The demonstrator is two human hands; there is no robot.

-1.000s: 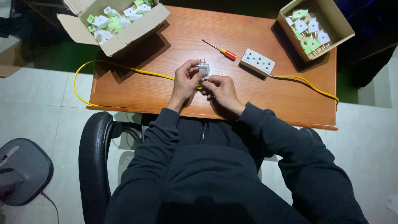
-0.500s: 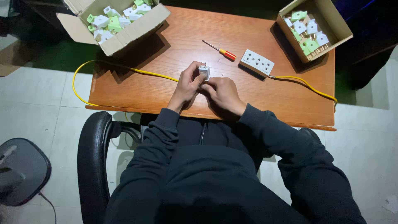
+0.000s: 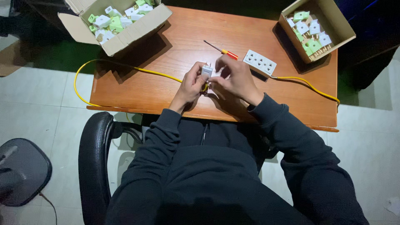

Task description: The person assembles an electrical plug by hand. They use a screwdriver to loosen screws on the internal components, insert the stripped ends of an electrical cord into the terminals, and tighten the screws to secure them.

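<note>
Hands are meeting on a small white plastic plug [image 3: 206, 71] over the middle of the brown wooden table [image 3: 166, 89].

The left hand [image 3: 192, 83] is pinching the plug from below-left, the right hand [image 3: 233, 77] is closing its fingers on it from the right; both are equally near. The plug is standing about upright between them, on the thin yellow cable [image 3: 125, 66]. Further right, a red-handled screwdriver [image 3: 221, 50] and a white rectangular socket strip [image 3: 259, 62] are lying.

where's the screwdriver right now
In the head view the screwdriver lies on the wooden table, just beyond the right hand, left of the white socket strip.
</note>
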